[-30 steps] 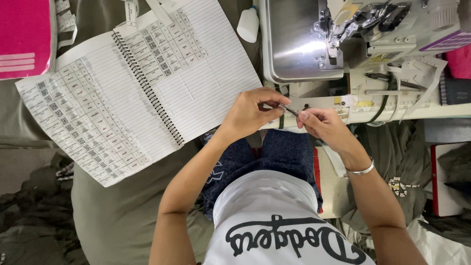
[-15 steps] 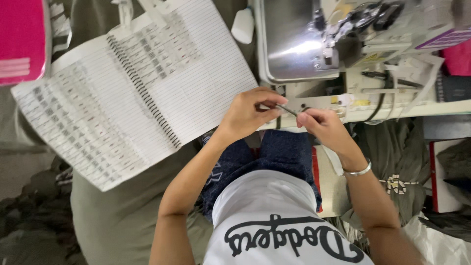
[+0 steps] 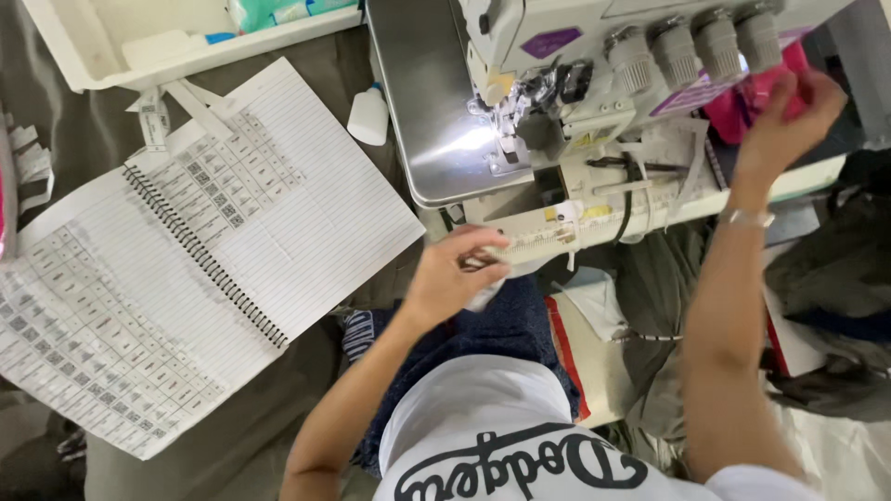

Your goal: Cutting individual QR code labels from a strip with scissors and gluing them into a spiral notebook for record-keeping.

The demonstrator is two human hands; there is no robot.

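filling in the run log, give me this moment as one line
left hand: grip on small white piece by machine edge | right hand: raised at pink thing beside sewing machine | open spiral notebook: left, untouched

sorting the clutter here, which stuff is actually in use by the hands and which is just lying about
In hand:
- left hand holding a small tool, too small to identify
- right hand reaching to pink fabric
- sewing machine

Lying about:
- spiral notebook
- small white bottle
- white tray
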